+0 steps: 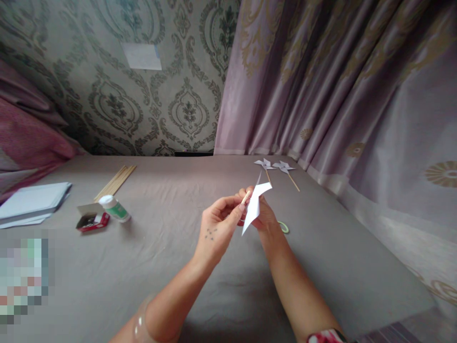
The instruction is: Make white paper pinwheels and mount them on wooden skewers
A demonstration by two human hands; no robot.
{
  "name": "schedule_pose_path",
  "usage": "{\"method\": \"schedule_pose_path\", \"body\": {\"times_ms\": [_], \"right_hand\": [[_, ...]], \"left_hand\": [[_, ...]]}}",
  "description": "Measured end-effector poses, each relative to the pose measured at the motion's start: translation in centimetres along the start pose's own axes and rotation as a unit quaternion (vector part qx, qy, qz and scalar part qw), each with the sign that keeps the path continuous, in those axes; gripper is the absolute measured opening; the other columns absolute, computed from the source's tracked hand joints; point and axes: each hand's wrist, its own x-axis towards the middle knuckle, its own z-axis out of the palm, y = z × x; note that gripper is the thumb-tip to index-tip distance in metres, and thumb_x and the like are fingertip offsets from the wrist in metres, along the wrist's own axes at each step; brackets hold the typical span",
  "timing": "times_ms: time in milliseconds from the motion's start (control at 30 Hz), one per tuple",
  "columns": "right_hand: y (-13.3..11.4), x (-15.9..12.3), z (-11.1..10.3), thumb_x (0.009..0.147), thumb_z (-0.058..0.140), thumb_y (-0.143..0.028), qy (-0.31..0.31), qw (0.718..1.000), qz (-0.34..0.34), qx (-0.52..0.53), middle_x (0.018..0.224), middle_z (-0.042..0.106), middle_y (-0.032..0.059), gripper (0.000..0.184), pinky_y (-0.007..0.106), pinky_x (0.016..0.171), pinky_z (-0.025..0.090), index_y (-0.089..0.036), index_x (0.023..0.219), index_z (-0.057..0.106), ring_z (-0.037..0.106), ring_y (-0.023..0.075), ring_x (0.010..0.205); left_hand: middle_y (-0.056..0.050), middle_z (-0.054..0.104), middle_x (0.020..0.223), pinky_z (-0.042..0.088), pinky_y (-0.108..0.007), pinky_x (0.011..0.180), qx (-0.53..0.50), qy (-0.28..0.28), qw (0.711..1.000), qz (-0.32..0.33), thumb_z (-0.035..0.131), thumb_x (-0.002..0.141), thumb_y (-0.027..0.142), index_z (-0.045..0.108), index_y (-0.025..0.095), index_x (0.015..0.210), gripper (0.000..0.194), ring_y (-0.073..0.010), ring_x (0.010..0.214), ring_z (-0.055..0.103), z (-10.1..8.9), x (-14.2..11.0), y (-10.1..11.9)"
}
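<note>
My left hand point(220, 224) pinches a thin wooden stick point(245, 196) between thumb and fingers, its end poking up. Right against the stick is a folded white paper pinwheel point(253, 208), seen nearly edge-on. Behind the paper, my right hand point(266, 215) is closed on the pinwheel; most of its fingers are hidden. Below my right wrist, part of a pale green ring point(283, 227), perhaps a scissor handle, shows on the cloth. Two white pinwheels on sticks lie farther back, one point(264, 165) beside the other point(283, 167).
The surface has a grey cloth point(160, 267). To the left are wooden sticks point(116, 182), a white-and-green bottle point(114, 208), a small open red box point(92, 221) with dark contents, and stacked paper point(32, 202). A curtain point(321, 109) hangs along the right side.
</note>
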Motion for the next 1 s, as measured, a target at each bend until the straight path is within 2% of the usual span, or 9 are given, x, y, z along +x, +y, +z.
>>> {"method": "schedule_pose_path", "body": {"times_ms": [233,467,667,1000], "right_hand": [[0.09,-0.01,-0.16,0.056,0.083,-0.042,0.009,1.000,0.004,-0.015,0.054,0.043,-0.0059,0.039,0.021,0.045,0.032,-0.021,0.055,0.050,0.038,0.0088,0.050],[0.20,-0.03,-0.27,0.059,0.082,-0.033,-0.005,1.000,-0.005,0.016,0.057,0.042,-0.0067,0.035,0.019,0.046,0.031,-0.021,0.059,0.050,0.038,0.0078,0.052],[0.13,-0.02,-0.19,0.056,0.083,-0.033,0.005,1.000,-0.007,0.007,0.056,0.040,-0.0072,0.039,0.020,0.047,0.031,-0.021,0.058,0.047,0.037,0.0082,0.051],[0.07,-0.05,-0.12,0.055,0.083,-0.035,0.019,1.000,-0.008,-0.011,0.057,0.045,-0.0062,0.035,0.022,0.048,0.031,-0.022,0.059,0.051,0.039,0.0093,0.053]], "left_hand": [[-0.003,0.069,0.077,0.045,-0.021,0.062,0.007,0.006,1.000,0.009,0.074,0.069,0.031,0.071,0.014,0.083,0.022,-0.0105,0.066,0.059,-0.08,-0.05,-0.14],[-0.003,0.067,0.074,0.042,-0.019,0.059,0.036,0.011,0.999,0.008,0.073,0.070,0.031,0.071,0.014,0.084,0.022,-0.0087,0.063,0.054,-0.27,0.10,-0.26],[-0.004,0.068,0.076,0.041,-0.020,0.057,0.044,0.016,0.999,0.013,0.073,0.069,0.032,0.072,0.014,0.084,0.023,-0.0099,0.063,0.054,-0.22,-0.02,-0.08],[-0.004,0.068,0.076,0.042,-0.021,0.059,0.033,0.013,0.999,0.022,0.073,0.069,0.033,0.072,0.015,0.082,0.022,-0.0104,0.064,0.055,-0.39,0.11,-0.46]]}}
